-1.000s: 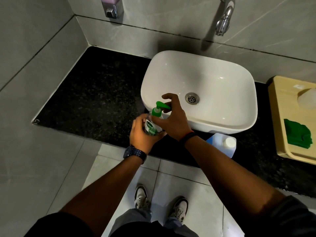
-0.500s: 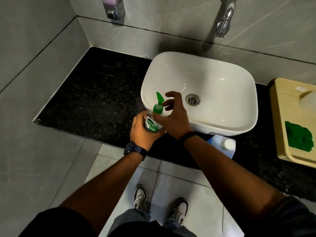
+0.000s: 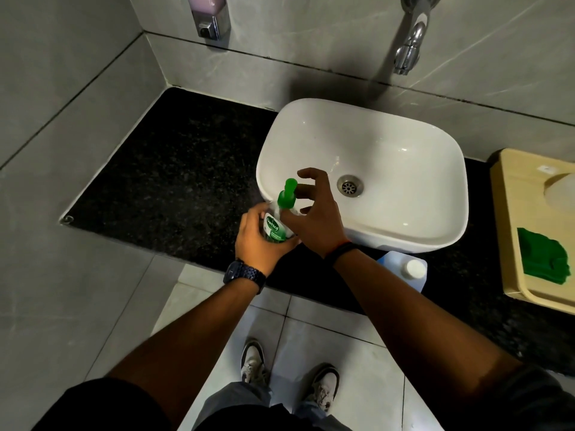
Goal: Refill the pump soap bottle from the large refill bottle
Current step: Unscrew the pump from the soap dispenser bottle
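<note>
We see the black speckled counter (image 3: 174,169) running across the middle of the frame, set into grey tiled walls. On it, right of centre, sits the white basin (image 3: 404,169) with its metal drain (image 3: 350,185), and a chrome tap (image 3: 409,48) hangs from the wall above it at the top of the frame. At the right edge lies a beige tray (image 3: 513,213) with a green cloth (image 3: 543,259) on it. In the upper left a wall dispenser (image 3: 209,14) holds pale purple liquid.

Below the basin's near edge, right of centre, stands the refill bottle (image 3: 401,270) (pale blue, its white cap on), partly hidden behind the right forearm.

At the centre, the left hand (image 3: 259,241) has its grip clamped around the body of the pump soap bottle (image 3: 273,227), held upright just over the basin's near left corner. The right hand (image 3: 314,219) curls round the green pump head (image 3: 287,194), thumb against the collar and the other fingers spread loosely beside the nozzle, so we take its grip as closed on the pump. A dark watch (image 3: 244,273) sits on the left wrist and a dark band (image 3: 342,248) on the right.
</note>
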The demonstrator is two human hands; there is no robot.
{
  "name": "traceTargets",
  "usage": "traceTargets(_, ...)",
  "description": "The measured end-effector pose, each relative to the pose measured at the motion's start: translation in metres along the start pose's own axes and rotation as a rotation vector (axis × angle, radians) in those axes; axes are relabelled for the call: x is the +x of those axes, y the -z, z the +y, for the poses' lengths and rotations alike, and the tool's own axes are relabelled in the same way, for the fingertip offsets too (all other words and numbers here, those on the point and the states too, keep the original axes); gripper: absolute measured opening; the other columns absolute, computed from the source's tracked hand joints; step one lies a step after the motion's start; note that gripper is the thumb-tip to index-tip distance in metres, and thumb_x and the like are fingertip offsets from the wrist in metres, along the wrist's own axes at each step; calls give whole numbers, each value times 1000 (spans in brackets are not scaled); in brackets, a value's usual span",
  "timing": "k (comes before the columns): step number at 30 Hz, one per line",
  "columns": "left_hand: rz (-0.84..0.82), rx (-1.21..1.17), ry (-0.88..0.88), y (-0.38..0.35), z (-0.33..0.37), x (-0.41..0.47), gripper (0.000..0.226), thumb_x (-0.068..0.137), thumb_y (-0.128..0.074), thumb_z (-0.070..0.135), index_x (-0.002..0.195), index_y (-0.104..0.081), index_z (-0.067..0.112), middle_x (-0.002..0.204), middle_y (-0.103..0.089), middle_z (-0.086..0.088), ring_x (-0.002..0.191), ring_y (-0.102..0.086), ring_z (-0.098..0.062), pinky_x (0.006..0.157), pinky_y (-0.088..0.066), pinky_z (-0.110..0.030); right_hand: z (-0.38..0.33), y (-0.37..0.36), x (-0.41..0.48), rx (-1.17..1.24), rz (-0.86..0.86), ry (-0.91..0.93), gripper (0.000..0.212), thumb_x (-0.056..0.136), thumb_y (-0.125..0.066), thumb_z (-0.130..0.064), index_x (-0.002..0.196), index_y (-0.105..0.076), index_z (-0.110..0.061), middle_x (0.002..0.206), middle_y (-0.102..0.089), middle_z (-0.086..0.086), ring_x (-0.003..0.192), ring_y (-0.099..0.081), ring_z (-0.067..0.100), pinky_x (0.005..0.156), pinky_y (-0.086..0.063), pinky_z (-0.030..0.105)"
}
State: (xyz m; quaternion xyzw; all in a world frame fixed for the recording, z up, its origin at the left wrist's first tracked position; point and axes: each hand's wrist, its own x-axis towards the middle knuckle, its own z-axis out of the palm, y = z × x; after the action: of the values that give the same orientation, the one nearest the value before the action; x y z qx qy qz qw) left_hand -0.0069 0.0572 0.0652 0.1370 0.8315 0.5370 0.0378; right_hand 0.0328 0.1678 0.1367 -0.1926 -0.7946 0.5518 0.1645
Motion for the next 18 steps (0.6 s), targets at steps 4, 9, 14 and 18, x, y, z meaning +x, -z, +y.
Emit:
traceTargets(4, 7, -5, 4, 0, 1, 1, 76, 41, -73, 56, 111, -50, 35, 110, -55, 7, 90, -55, -4, 69, -48, -14, -2, -1, 1, -15, 47, 20, 49, 73, -70, -34, 111, -39, -34, 87, -65, -13, 81, -64, 7, 70, -53, 36)
traceTargets(9, 4, -7, 10, 1, 1, 3, 80, 39, -74, 58, 111, -52, 31, 110, -55, 6, 90, -55, -5, 72, -50, -20, -16, 3, 3, 80, 112, 134, 46, 77, -70, -14, 111, -41, -25, 97, -63, -10, 93, -63, 5, 75, -54, 40)
traceTargets(14, 19, 41, 15, 4, -7, 3, 76, 43, -86, 45, 108, -52, 29, 111, -58, 2, 91, -52, -3, 75, -50, -25, -43, 10, 11, 300, 266, 254, 44, 79, -65, 2, 110, -37, -12, 104, -61, 19, 94, -64, 25, 79, -54, 40)
traceTargets(18, 56, 63, 88, 10, -24, 7, 81, 45, -91, 36, 113, -50, 23, 115, -56, -4, 98, -55, -14, 82, -50, -29, -59, 17, 19, 425, 460, 338, 42, 79, -66, 1, 107, -38, -12, 101, -59, 23, 89, -63, 32, 76, -54, 36)
